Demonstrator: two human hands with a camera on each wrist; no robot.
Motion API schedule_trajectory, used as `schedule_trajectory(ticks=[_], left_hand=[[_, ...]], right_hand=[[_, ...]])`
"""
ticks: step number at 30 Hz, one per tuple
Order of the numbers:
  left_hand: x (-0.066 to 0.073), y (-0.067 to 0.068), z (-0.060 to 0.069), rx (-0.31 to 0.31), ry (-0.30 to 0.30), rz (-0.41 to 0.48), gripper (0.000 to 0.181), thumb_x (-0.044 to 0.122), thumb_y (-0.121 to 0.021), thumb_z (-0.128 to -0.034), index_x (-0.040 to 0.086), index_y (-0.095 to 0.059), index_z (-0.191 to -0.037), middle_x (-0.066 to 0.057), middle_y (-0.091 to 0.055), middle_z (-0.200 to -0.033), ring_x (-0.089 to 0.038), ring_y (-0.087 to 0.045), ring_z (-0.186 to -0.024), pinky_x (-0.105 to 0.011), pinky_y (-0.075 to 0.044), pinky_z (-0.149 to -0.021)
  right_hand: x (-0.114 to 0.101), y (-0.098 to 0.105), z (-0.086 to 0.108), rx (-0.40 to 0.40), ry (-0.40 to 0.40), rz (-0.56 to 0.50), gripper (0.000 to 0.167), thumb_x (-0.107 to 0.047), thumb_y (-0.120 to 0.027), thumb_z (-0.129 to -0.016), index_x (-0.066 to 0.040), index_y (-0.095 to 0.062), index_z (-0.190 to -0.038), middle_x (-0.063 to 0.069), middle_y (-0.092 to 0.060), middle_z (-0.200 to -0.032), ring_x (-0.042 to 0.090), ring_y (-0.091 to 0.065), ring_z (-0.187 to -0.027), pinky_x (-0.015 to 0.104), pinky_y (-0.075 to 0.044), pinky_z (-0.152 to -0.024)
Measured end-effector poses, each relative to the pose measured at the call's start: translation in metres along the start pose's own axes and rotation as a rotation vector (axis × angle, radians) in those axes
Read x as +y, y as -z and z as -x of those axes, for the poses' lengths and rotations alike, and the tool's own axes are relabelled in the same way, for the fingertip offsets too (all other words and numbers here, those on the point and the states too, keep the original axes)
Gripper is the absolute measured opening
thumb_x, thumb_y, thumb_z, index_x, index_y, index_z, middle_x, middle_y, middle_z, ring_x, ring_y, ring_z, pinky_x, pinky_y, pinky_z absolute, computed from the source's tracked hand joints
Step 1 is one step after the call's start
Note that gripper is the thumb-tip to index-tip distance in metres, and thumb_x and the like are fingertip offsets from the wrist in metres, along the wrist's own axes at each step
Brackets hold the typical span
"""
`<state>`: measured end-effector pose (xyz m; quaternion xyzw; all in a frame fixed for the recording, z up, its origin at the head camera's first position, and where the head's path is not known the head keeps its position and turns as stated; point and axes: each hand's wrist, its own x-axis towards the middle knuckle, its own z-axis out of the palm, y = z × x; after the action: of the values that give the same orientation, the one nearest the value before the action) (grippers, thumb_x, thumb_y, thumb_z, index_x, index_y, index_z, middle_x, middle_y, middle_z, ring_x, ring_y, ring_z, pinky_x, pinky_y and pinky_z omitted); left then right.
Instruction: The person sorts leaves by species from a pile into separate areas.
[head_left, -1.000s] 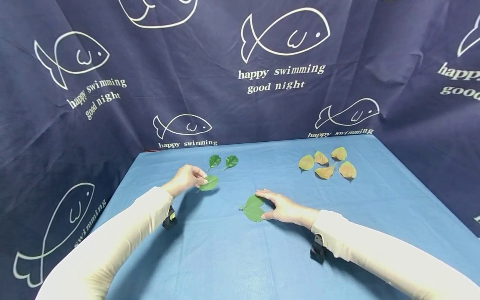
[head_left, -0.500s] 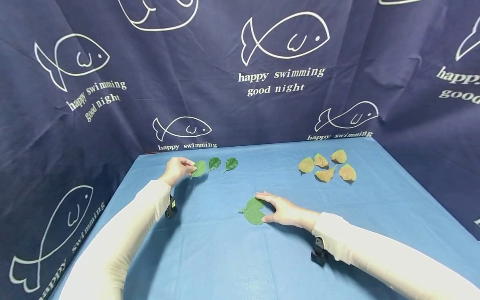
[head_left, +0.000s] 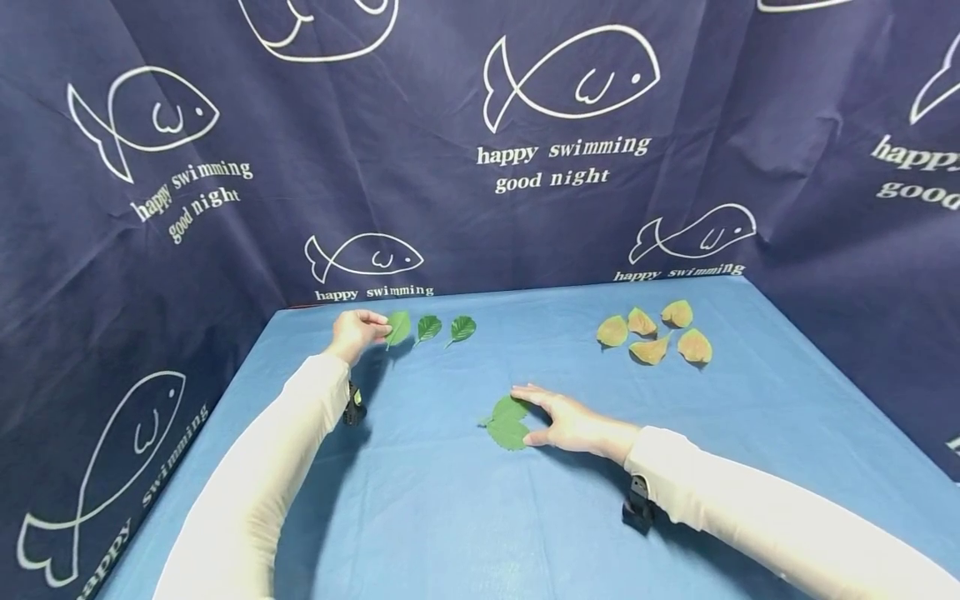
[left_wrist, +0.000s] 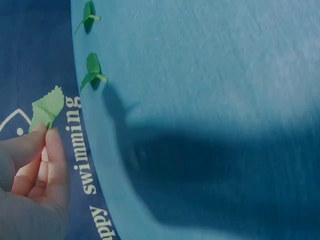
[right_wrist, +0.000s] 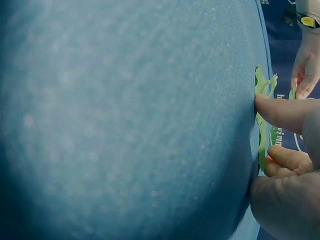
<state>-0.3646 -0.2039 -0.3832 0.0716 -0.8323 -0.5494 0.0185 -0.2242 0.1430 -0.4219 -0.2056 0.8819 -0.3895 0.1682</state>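
My left hand (head_left: 357, 334) pinches a light green leaf (head_left: 400, 326) by its side between thumb and fingertips, above the back left of the table. In the left wrist view the toothed edge of that leaf (left_wrist: 49, 106) stands up from the fingertips. Just right of it lie two dark green leaves (head_left: 428, 327), stems toward me. Mid-table, my right hand (head_left: 573, 422) rests with thumb and fingers spread at the right edge of two overlapping light green leaves (head_left: 507, 430). The right wrist view shows its thumb and fingers touching these leaves (right_wrist: 262, 132) edge-on.
Several yellow-brown leaves (head_left: 648, 349) lie in a loose group at the back right. Blue cloth (head_left: 450, 517) covers the table. Dark blue curtains (head_left: 465, 208) with white fish drawings hang behind and at both sides.
My left hand has carried the light green leaf back and slightly left, up beside the two dark green leaves. My right hand has stayed by the overlapping leaves.
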Motion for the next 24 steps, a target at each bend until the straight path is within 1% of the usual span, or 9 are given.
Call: schedule_trajectory(ticks=[3,7,9,12,15,19,21,24], left_hand=[[-0.003,-0.003,0.003,-0.022,0.025,0.020,0.026,-0.006,-0.070,-0.0824,-0.014,-0.065,-0.106,-0.003,-0.064,-0.078,-0.003,-0.064,-0.057,-0.031,-0.062,-0.080],[-0.006,-0.003,0.000,-0.008,0.038,0.008,0.025,-0.007,-0.069,-0.0823,-0.014,-0.065,-0.106,-0.001,-0.061,-0.075,-0.004,-0.064,-0.056,-0.030,-0.062,-0.077],[-0.007,-0.002,-0.003,-0.001,0.044,-0.018,0.023,-0.006,-0.070,-0.0821,-0.013,-0.066,-0.104,-0.001,-0.061,-0.073,-0.005,-0.064,-0.055,-0.031,-0.063,-0.076],[-0.008,-0.002,-0.012,0.017,0.058,-0.078,0.020,-0.006,-0.071,-0.0812,-0.010,-0.067,-0.101,0.000,-0.060,-0.070,-0.004,-0.062,-0.052,-0.030,-0.063,-0.074],[-0.009,-0.004,-0.020,0.039,0.070,-0.117,0.020,-0.006,-0.070,-0.0809,-0.009,-0.068,-0.100,-0.003,-0.061,-0.072,-0.004,-0.059,-0.048,-0.026,-0.063,-0.068],[-0.011,-0.009,-0.027,0.051,0.084,-0.138,0.022,-0.009,-0.067,-0.0809,-0.010,-0.068,-0.103,-0.011,-0.065,-0.084,-0.003,-0.058,-0.049,-0.022,-0.062,-0.064],[-0.011,-0.011,-0.029,0.053,0.093,-0.155,0.023,-0.010,-0.066,-0.0811,-0.010,-0.068,-0.104,-0.017,-0.067,-0.094,-0.004,-0.060,-0.052,-0.022,-0.062,-0.066],[-0.010,-0.012,-0.030,0.066,0.103,-0.189,0.023,-0.011,-0.065,-0.0814,-0.010,-0.069,-0.104,-0.024,-0.064,-0.111,-0.006,-0.061,-0.054,-0.024,-0.063,-0.069]], right_hand=[[0.001,-0.002,0.000,-0.006,0.002,0.000,0.073,-0.010,-0.074,-0.085,-0.010,-0.039,-0.149,0.015,-0.024,-0.159,0.035,-0.017,-0.148,0.059,-0.019,-0.120],[0.002,-0.002,0.000,-0.007,0.002,-0.020,0.074,-0.008,-0.074,-0.085,-0.009,-0.038,-0.149,0.016,-0.024,-0.160,0.036,-0.015,-0.148,0.060,-0.019,-0.120],[0.002,-0.001,0.000,-0.008,-0.004,-0.031,0.074,-0.008,-0.073,-0.085,-0.010,-0.038,-0.150,0.015,-0.024,-0.160,0.035,-0.015,-0.149,0.059,-0.019,-0.120],[0.002,0.000,0.000,-0.007,-0.004,-0.018,0.073,-0.008,-0.073,-0.085,-0.010,-0.038,-0.149,0.014,-0.024,-0.160,0.035,-0.015,-0.149,0.059,-0.019,-0.120],[0.002,0.000,0.001,-0.001,-0.014,-0.007,0.073,-0.009,-0.074,-0.084,-0.011,-0.040,-0.149,0.014,-0.025,-0.160,0.035,-0.016,-0.149,0.059,-0.019,-0.120],[0.003,-0.001,0.000,0.005,-0.022,0.000,0.073,-0.010,-0.075,-0.084,-0.012,-0.040,-0.149,0.013,-0.024,-0.160,0.034,-0.017,-0.149,0.059,-0.020,-0.120],[0.003,-0.001,-0.001,0.004,-0.022,0.000,0.073,-0.010,-0.074,-0.085,-0.013,-0.040,-0.149,0.013,-0.024,-0.160,0.034,-0.016,-0.149,0.059,-0.020,-0.120],[0.002,0.000,-0.001,0.003,-0.024,-0.001,0.073,-0.010,-0.074,-0.085,-0.013,-0.039,-0.150,0.013,-0.023,-0.160,0.033,-0.016,-0.149,0.059,-0.020,-0.120]])
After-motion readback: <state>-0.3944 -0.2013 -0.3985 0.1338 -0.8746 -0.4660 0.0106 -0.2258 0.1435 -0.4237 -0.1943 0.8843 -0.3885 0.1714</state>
